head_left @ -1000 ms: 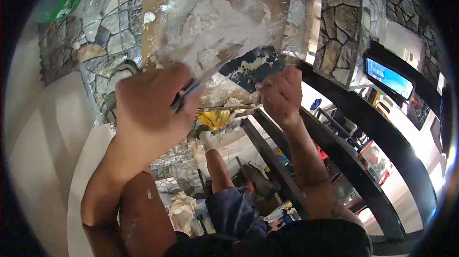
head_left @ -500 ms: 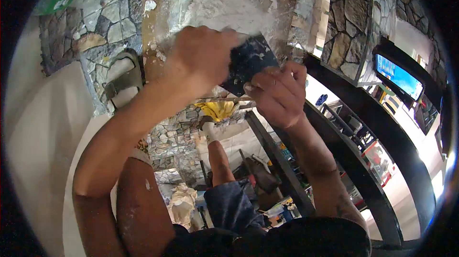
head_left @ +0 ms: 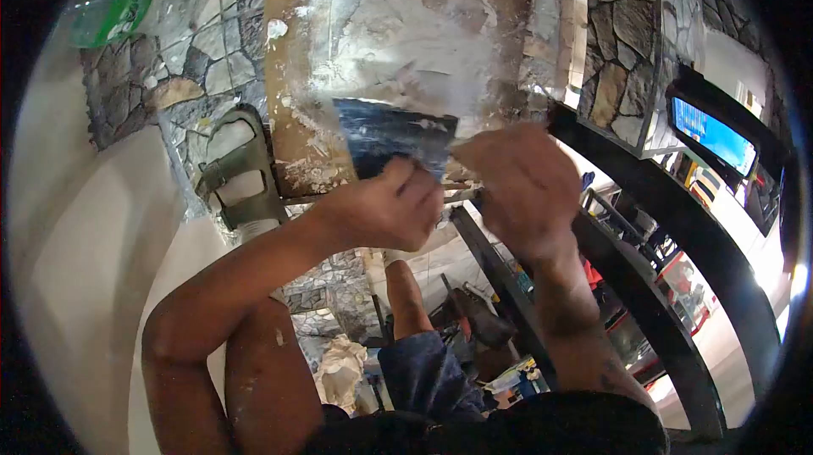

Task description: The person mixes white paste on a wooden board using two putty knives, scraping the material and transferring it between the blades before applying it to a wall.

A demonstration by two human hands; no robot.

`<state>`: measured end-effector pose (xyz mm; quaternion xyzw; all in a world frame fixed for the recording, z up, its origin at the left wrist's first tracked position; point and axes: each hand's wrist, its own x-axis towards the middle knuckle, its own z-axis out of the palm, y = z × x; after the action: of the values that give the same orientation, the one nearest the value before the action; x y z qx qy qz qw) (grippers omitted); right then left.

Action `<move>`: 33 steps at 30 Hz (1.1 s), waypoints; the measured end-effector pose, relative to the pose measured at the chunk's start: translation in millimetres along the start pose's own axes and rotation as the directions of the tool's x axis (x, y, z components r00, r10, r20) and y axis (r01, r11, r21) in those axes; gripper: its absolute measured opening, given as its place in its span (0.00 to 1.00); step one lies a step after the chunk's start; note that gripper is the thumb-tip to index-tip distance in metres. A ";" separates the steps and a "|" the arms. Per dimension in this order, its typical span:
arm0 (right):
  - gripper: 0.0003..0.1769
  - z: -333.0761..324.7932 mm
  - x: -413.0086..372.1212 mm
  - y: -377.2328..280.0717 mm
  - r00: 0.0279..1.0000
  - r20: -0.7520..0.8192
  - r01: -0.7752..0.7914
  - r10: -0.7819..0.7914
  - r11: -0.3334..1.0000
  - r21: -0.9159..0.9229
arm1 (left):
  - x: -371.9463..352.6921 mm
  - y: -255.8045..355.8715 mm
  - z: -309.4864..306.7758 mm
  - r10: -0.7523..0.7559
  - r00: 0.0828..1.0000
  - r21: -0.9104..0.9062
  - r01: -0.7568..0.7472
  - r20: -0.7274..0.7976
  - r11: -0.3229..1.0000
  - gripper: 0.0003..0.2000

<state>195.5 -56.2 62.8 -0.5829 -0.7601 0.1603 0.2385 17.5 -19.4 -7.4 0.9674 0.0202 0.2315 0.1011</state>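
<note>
My left hand (head_left: 394, 205) is closed on a dark flat scraper blade (head_left: 394, 133), which spans the gap between my hands above the board's near edge. My right hand (head_left: 529, 188), blurred, has its fingers bent near the blade's right corner; what those fingers hold, if anything, cannot be made out. Beyond the blade lies a brown board (head_left: 292, 48) smeared with whitish paste (head_left: 406, 31). More crumbs of the paste stick along the board's left side.
A green-rimmed clear container (head_left: 127, 14) stands at the upper left. My foot in an olive sandal (head_left: 241, 163) is left of the board. Black slats (head_left: 635, 260) run down the right, below a lit screen (head_left: 716, 135). Stone-patterned surfaces (head_left: 631, 23) flank the board.
The blade has moved left and turned. My left hand has come down and now grips its lower edge. My right hand has shifted right and lost its earlier hold at the blade's lower corner.
</note>
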 end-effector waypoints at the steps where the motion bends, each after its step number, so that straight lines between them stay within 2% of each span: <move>1: 0.17 5.2 3.9 -4.6 0.999 0.026 0.022 -0.023 0.999 0.037 | 0.9 0.6 -0.9 0.006 1.000 0.014 -0.006 0.002 1.000 0.08; 2: 0.20 10.6 3.1 -4.6 0.998 0.056 0.036 -0.037 0.999 0.006 | -0.5 -0.2 2.4 0.002 0.999 -0.015 -0.003 -0.052 1.000 0.09; 5: 0.21 18.9 9.2 10.1 0.983 0.183 0.025 -0.022 1.000 -0.015 | -6.8 1.5 4.7 0.005 0.999 -0.081 -0.007 -0.032 0.997 0.08; 8: 0.15 29.0 13.6 28.2 0.997 0.069 -0.023 0.024 1.000 -0.016 | -3.4 1.1 3.0 0.053 0.997 -0.082 -0.058 -0.063 0.995 0.08; 11: 0.12 9.9 17.7 9.3 0.992 -0.012 -0.127 0.127 0.992 0.012 | -7.0 0.0 11.2 0.070 0.998 -0.083 -0.070 -0.006 0.994 0.08; 12: 0.11 0.8 17.8 2.7 0.993 0.048 -0.110 0.112 0.993 -0.035 | -6.8 -1.1 10.2 0.090 0.996 -0.087 -0.089 0.000 0.992 0.07; 14: 0.12 -3.9 12.3 -11.6 0.991 0.041 -0.133 0.130 0.988 0.080 | -5.7 -7.2 5.9 0.136 0.991 -0.088 -0.134 0.013 0.987 0.07; 15: 0.12 -6.3 11.5 -15.5 0.989 0.037 -0.145 0.141 0.980 0.133 | -6.5 -6.5 5.4 0.123 0.992 -0.077 -0.124 -0.016 0.989 0.07; 17: 0.13 -9.4 15.7 -16.8 0.990 0.123 -0.089 0.075 0.990 0.113 | -6.2 -6.3 4.9 0.103 0.992 -0.053 -0.107 -0.077 0.993 0.07; 20: 0.14 1.0 13.7 -16.5 0.989 0.149 -0.039 0.024 0.994 0.101 | -13.3 -7.7 5.8 0.186 0.983 -0.088 -0.185 -0.003 0.979 0.12; 22: 0.14 9.2 15.7 -12.9 0.987 0.158 0.011 -0.017 0.999 0.039 | -13.8 -12.1 0.1 0.151 0.988 -0.091 -0.155 -0.045 0.984 0.08; 25: 0.14 32.1 18.9 16.5 0.963 0.267 -0.009 0.021 0.999 -0.044 | -11.8 -6.9 -0.9 0.144 0.988 -0.136 -0.149 -0.047 0.979 0.06; 29: 0.13 25.8 20.5 29.3 0.982 0.143 -0.133 0.123 0.989 0.062 | -17.2 -8.6 -0.7 0.076 0.993 -0.205 -0.094 -0.096 0.974 0.05; 31: 0.12 14.5 14.1 35.0 0.988 0.060 -0.144 0.141 0.988 0.050 | -23.4 -15.2 -18.3 0.013 0.998 -0.190 0.000 0.065 0.982 0.07; 32: 0.12 10.2 9.2 37.5 0.973 0.025 -0.229 0.229 0.972 0.041 | -27.5 -20.9 -28.1 -0.011 0.990 -0.176 0.036 0.139 0.984 0.09; 33: 0.12 7.8 1.6 45.2 0.981 -0.014 -0.194 0.194 0.981 -0.004 | -31.6 -26.4 -32.6 -0.152 0.988 -0.138 0.153 0.018 0.979 0.06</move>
<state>227.5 -42.2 33.0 -0.6560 -0.6982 0.1769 0.2254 -25.2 9.8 1.6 0.9544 0.0779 0.2204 0.1856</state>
